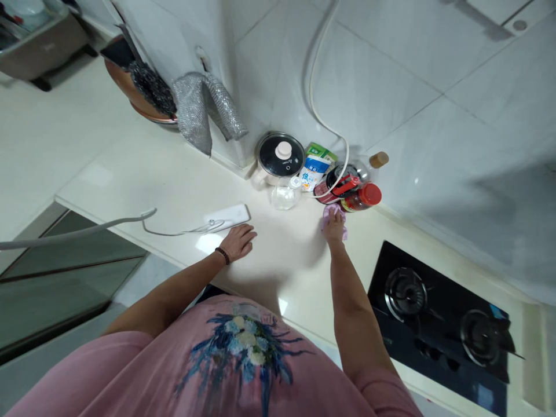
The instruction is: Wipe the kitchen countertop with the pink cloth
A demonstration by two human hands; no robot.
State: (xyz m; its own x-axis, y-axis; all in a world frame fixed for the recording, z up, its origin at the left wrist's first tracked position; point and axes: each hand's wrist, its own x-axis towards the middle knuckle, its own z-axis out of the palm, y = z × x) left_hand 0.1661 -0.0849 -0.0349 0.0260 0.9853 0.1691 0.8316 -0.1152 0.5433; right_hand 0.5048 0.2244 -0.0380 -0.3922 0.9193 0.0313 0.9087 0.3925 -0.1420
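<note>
My right hand (333,222) presses flat on a small pink cloth (343,231) on the cream countertop (143,174), just in front of a red-capped sauce bottle (361,198) and a dark jar (336,182). My left hand (240,240) rests palm down on the counter, fingers loosely curled, holding nothing, right beside a white power strip (228,216). A bead bracelet sits on that wrist.
A small pot with a glass lid (280,156), a clear glass jar (285,194), a white and blue packet (313,171) and a cork-topped bottle (377,160) crowd the corner. A black gas hob (443,324) lies right. Cloths (204,110) hang on the wall.
</note>
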